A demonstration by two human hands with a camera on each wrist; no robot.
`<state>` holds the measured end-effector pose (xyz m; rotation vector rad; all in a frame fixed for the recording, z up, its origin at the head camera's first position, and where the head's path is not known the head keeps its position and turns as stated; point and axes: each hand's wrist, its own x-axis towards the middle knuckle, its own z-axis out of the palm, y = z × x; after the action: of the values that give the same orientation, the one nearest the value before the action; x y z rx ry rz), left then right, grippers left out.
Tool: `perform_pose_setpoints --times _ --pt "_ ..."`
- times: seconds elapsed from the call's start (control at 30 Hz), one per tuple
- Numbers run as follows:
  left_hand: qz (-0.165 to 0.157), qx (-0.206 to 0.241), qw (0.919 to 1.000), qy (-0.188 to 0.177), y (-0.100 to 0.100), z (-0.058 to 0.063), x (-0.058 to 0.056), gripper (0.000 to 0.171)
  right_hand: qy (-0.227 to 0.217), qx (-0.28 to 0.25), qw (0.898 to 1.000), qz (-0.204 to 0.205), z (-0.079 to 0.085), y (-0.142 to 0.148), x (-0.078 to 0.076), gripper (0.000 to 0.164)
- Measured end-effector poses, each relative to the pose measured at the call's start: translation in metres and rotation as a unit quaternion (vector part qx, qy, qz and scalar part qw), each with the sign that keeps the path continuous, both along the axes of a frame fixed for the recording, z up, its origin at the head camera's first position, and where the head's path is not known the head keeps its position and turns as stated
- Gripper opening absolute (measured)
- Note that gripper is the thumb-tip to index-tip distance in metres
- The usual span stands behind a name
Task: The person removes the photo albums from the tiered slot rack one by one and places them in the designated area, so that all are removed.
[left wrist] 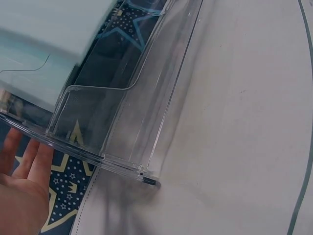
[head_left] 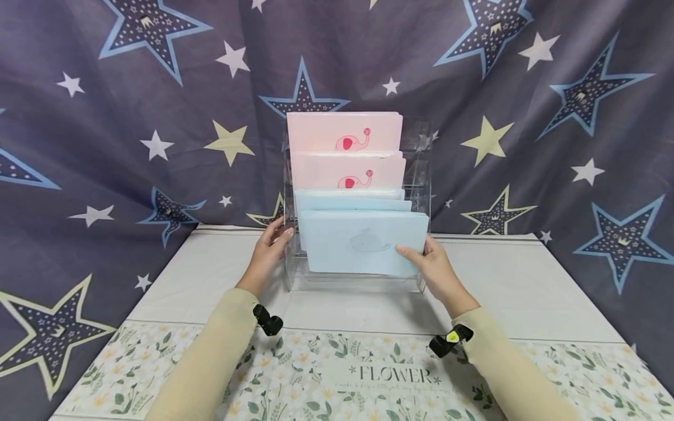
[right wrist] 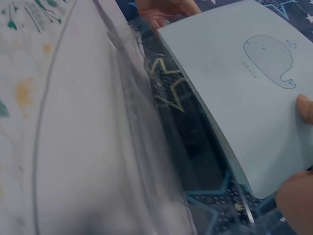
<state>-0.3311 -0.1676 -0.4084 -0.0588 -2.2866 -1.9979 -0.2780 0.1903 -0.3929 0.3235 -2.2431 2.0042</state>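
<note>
A clear acrylic tiered rack (head_left: 358, 285) stands on the white table, with pale booklets in its tiers. My right hand (head_left: 439, 272) grips a light-blue notebook (head_left: 342, 242) with a whale drawing, thumb on its front cover and fingers behind its right edge. This notebook is in front of the rack's lower tiers; in the right wrist view its cover (right wrist: 230, 88) shows the whale and its lower edge looks thick. My left hand (head_left: 268, 254) touches the rack's left side panel from outside; in the left wrist view its fingers (left wrist: 41, 164) lie fairly straight against the panel.
Pink elephant booklets (head_left: 347, 131) fill the upper tiers, and more light-blue ones (head_left: 353, 203) stand below them. A floral mat (head_left: 295, 374) reading FLOWER covers the table's front. Behind the rack hangs a dark star-patterned curtain (head_left: 184, 117).
</note>
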Motion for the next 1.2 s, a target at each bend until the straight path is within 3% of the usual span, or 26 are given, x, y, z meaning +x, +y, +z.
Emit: perform_pose_setpoints --times 0.17,0.43,0.63,0.9,1.03,1.2 --pt "0.0 0.005 1.0 0.002 0.001 0.002 0.0 0.058 0.01 -0.021 1.0 -0.01 0.01 0.018 0.001 0.053" --pt "0.0 -0.001 1.0 0.009 0.0 0.001 -0.001 0.059 0.051 -0.046 0.997 -0.026 0.024 0.049 0.006 0.029" --pt "0.003 -0.009 0.9999 0.008 0.0 0.0 0.0 0.059 0.091 -0.05 0.993 -0.048 0.032 0.074 0.011 0.03" --pt "0.004 -0.009 0.9999 0.006 0.002 0.001 0.001 0.059 0.138 -0.149 0.975 -0.085 0.041 0.111 0.019 0.032" --pt "0.002 0.0 1.0 0.007 0.001 0.0 0.001 0.059 0.138 -0.19 0.964 -0.12 0.046 0.131 0.022 0.032" --pt "0.006 0.001 1.0 0.007 0.001 0.0 0.001 0.058 0.121 -0.201 0.96 -0.151 0.05 0.156 0.027 0.036"
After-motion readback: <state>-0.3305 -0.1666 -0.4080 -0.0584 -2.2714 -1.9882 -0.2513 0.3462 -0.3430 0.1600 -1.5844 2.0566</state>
